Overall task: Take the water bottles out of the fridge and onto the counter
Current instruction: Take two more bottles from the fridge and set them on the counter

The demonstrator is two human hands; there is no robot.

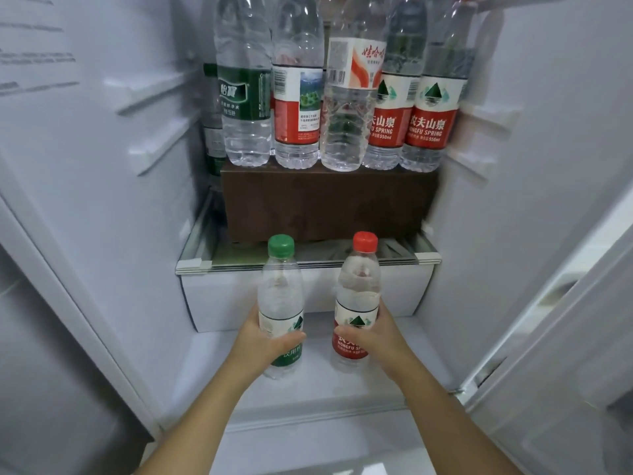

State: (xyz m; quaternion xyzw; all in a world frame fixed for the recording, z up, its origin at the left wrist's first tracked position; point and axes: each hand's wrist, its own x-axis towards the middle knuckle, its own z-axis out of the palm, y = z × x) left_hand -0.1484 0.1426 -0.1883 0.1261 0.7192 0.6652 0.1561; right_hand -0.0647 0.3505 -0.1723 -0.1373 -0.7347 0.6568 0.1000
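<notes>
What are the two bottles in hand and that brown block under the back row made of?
Green-capped bottle and red-capped bottle: thin clear plastic, glossy, since the fridge shows through them; their caps look like opaque matte plastic. Brown block: probably a cardboard box, going by its dull, faintly mottled face and square edges, though wood cannot be ruled out.

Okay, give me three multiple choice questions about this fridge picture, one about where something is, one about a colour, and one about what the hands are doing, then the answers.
1. What do the five front-row bottles stand on?
A. a brown box
B. the door rack
C. the fridge floor

2. What colour is the cap of the bottle in the left hand?
A. red
B. green
C. white

3. What are the hands doing?
A. both empty
B. one holds a bottle
C. each holds a bottle

Answers:
1 A, the row sits atop the brown box.
2 B, the left hand grips the green-capped bottle.
3 C, the right hand grips the red-capped bottle too.
</notes>
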